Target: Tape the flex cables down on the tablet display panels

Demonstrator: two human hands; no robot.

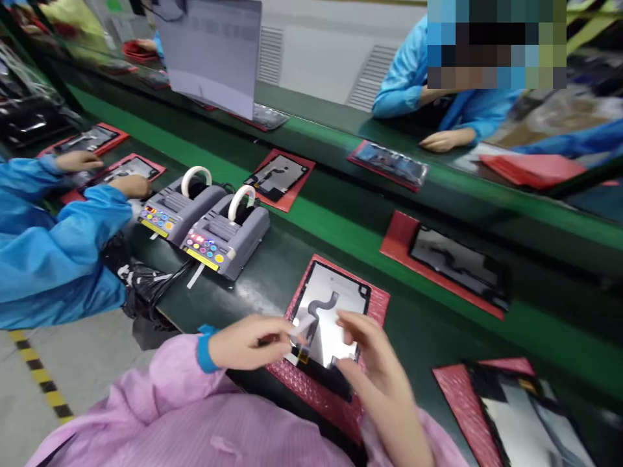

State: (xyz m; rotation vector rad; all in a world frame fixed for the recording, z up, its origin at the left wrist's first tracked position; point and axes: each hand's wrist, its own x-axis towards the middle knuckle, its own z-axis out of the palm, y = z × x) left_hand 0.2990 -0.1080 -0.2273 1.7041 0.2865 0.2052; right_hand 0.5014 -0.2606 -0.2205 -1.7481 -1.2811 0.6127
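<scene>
In front of me a flat display panel [331, 340] with a silver back, black edges and a curved grey flex cable [316, 310] lies on a red bubble-wrap sheet [377, 310]. My left hand [250, 342], with a blue band at the wrist, is over the panel's left edge. Its thumb and index finger pinch a short whitish strip of tape [302, 326]. Over the panel's right side, my right hand [377, 360] is open, its thumb and fingers apart and slightly blurred. Whether its fingertips touch the panel I cannot tell.
Two grey tape dispensers [226, 237] stand left of the panel. More panels on red sheets lie at the right [523, 415], along the green strip [285, 175] and on the shelf [389, 162]. A co-worker's blue sleeves [63, 240] are at the left; another person sits opposite.
</scene>
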